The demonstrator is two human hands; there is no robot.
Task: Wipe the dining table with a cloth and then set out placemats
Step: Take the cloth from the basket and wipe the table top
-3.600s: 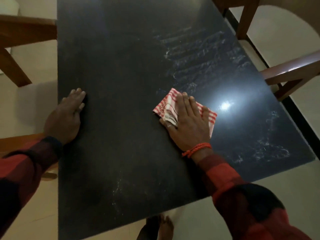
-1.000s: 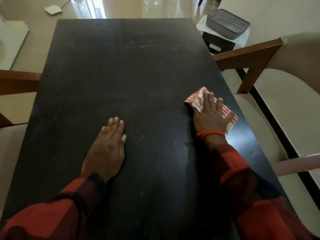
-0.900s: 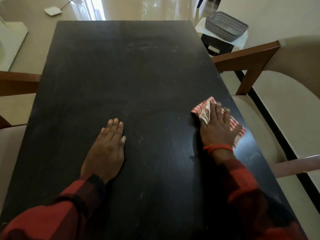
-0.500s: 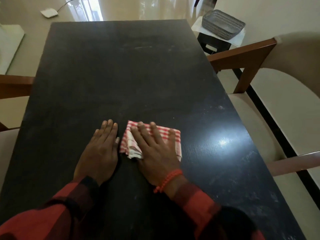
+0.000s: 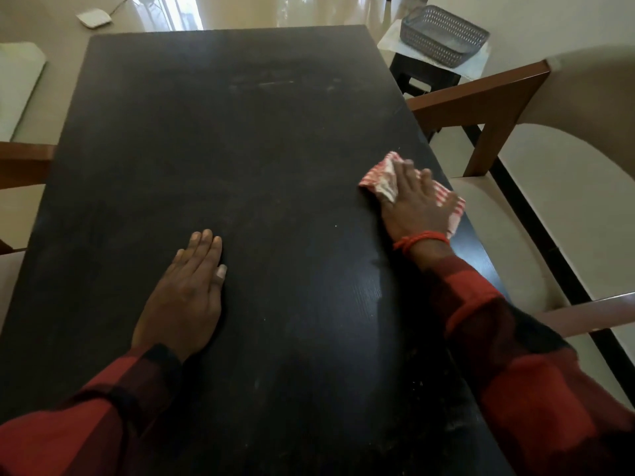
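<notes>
A long black dining table point(image 5: 240, 149) fills the view, with faint smears on its top. My right hand point(image 5: 417, 204) presses flat on a folded red-and-white checked cloth point(image 5: 379, 178) near the table's right edge, fingers straight over it. My left hand point(image 5: 185, 290) lies flat on the bare tabletop left of centre, fingers together and pointing away from me. No placemats show in this view.
A wooden chair with a cream seat point(image 5: 508, 214) stands close against the right edge. Behind it a grey mesh basket point(image 5: 443, 36) sits on a small black stool. Another chair's arm point(image 5: 24, 163) reaches in at the left. A white floor device point(image 5: 94, 18) lies beyond the table.
Half a second ago my right hand and the cloth were beside my left hand near the centre; they have swept to the right edge. My left hand has stayed put.
</notes>
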